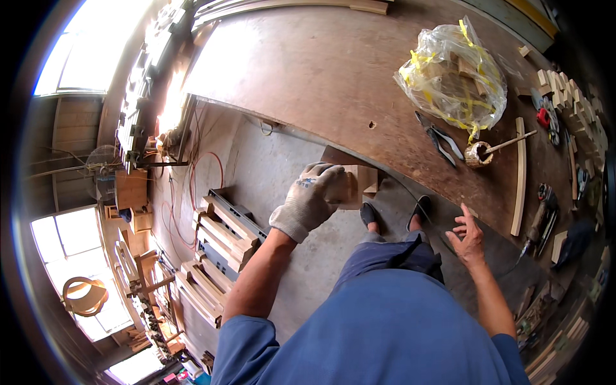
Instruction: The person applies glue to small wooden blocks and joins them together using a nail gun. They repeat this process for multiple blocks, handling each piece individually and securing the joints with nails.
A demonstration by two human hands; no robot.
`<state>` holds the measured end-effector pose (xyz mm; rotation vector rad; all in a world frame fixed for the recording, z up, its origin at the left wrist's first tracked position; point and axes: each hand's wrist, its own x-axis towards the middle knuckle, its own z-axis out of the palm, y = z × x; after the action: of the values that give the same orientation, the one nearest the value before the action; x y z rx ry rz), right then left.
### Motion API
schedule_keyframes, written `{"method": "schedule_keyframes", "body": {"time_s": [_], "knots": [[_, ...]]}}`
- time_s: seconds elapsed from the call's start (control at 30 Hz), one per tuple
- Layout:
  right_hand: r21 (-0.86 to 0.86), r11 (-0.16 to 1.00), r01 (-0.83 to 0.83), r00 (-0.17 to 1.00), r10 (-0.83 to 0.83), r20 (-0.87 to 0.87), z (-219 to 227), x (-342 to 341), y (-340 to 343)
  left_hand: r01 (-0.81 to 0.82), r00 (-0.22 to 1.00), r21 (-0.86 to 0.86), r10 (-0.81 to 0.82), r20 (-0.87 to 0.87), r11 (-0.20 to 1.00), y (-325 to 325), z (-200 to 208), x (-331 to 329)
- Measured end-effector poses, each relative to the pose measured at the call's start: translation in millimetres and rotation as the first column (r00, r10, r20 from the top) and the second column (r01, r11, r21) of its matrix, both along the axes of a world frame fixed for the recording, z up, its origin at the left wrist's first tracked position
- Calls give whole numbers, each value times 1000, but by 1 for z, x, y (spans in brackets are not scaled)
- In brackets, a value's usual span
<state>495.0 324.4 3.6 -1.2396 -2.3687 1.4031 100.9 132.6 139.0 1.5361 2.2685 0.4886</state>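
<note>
My left hand [310,197], in a whitish work glove, is closed on a pale wooden block [367,178] beside the near edge of the workbench [301,70]. Its fingers cover the block's left part, and the block's full shape cannot be made out. My right hand [468,239] is bare and holds nothing. Its fingers are apart, with the index finger stretched toward the bench edge. Beyond that edge lie a pair of dark-handled pliers [439,138] and a small round pot [477,154] with a stick resting across it.
A clear plastic bag with yellow strips [455,77] sits on the bench, with wood pieces inside. A long wooden strip [520,176], a power tool [540,215] and several wood blocks [568,93] lie to the right. Stacked slatted wooden parts [221,234] stand on the floor at left.
</note>
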Motion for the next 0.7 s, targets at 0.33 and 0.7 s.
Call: {"method": "schedule_keyframes", "body": {"time_s": [0.33, 0.7], "knots": [[41, 968, 246, 969, -245, -15, 18, 46, 24, 66, 998, 92, -66, -1, 994, 6, -5, -3], [624, 556, 549, 675, -736, 62, 7, 191, 152, 47, 997, 49, -44, -65, 998, 4, -4, -1]]}}
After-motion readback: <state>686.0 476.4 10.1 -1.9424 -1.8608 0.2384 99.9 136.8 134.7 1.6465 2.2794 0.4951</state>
